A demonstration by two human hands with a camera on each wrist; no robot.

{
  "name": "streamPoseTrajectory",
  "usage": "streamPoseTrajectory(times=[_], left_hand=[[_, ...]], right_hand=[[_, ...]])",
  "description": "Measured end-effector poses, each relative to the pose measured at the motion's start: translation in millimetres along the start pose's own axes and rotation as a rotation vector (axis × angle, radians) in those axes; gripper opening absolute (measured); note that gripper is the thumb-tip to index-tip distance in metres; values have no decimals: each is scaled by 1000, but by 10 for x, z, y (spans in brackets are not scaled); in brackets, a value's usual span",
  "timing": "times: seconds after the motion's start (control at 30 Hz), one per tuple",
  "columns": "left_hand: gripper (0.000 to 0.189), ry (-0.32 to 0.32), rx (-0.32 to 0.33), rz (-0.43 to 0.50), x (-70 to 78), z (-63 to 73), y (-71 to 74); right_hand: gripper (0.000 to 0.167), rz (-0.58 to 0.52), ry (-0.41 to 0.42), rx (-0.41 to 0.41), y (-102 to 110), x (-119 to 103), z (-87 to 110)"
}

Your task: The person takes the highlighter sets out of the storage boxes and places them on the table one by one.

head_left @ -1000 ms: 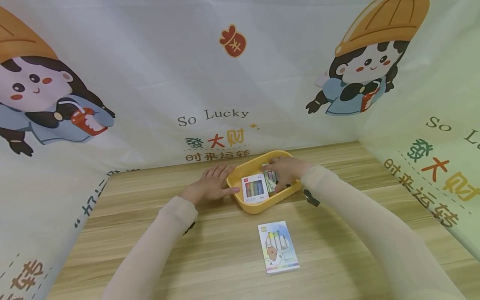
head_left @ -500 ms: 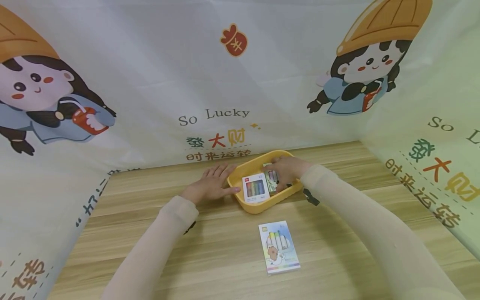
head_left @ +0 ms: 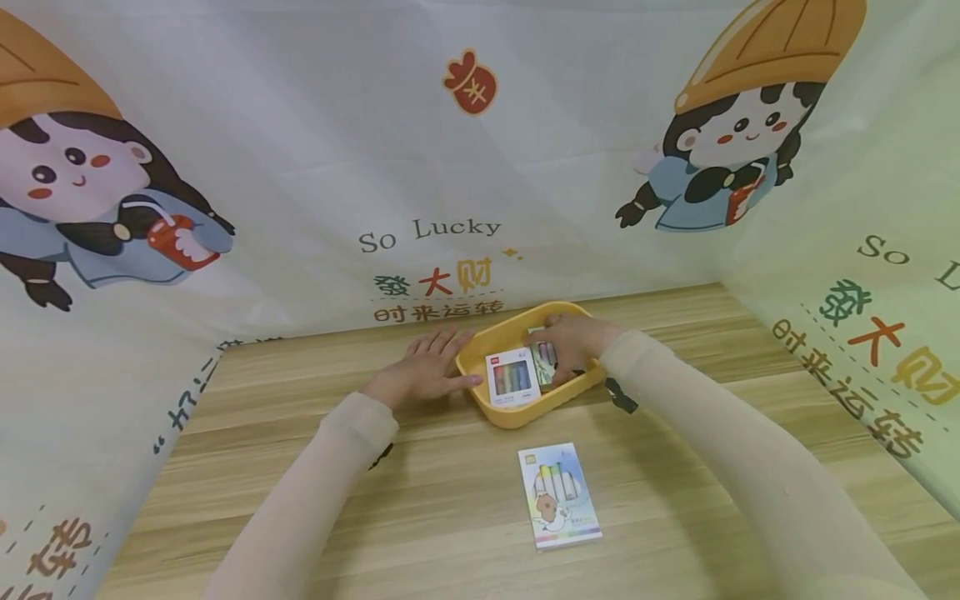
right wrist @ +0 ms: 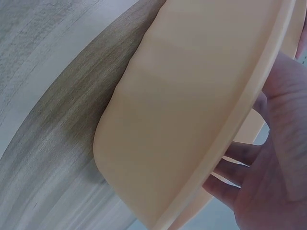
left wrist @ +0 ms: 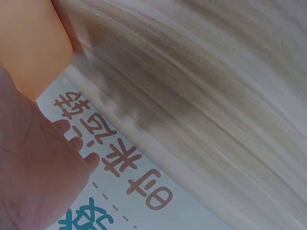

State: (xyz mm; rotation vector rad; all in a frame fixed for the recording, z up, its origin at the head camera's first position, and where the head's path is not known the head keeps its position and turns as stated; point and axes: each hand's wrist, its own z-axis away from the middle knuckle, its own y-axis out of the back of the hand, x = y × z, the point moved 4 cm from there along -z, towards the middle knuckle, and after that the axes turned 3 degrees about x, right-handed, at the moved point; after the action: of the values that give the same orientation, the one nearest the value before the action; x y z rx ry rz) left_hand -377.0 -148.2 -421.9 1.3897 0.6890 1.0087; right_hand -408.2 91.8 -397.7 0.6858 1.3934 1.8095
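Note:
A yellow plastic basket (head_left: 525,414) stands on the wooden table near the back wall. My right hand (head_left: 573,340) reaches into its right end, thumb and fingers on either side of a small green box (head_left: 544,360) with pale sticks on its front. Beside that box lies a white box (head_left: 513,377) with coloured sticks on its front. My left hand (head_left: 420,371) rests at the basket's left end, fingers extended, thumb tip at the rim. In the right wrist view the basket wall (right wrist: 168,105) hides what the fingers of my right hand (right wrist: 273,163) grip.
Nearer to me on the table (head_left: 435,508) lies a pale blue box (head_left: 560,496) printed with markers and a cartoon animal. A printed white cloth wall (head_left: 300,242) rises close behind the basket, and another stands on each side.
The hands, basket and boxes keep nearly the same places; only the head view has shifted very slightly.

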Motion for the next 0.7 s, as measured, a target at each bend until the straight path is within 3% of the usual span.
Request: streamPoseTrajectory(times=[0.27, 0.7], left_hand=[[93, 6, -17, 6, -22, -22, -32], [98, -4, -8, 6, -11, -12, -10]], right_hand=[[90, 9, -4, 10, 0, 11, -6], [99, -29, -32, 28, 214, -1, 64]])
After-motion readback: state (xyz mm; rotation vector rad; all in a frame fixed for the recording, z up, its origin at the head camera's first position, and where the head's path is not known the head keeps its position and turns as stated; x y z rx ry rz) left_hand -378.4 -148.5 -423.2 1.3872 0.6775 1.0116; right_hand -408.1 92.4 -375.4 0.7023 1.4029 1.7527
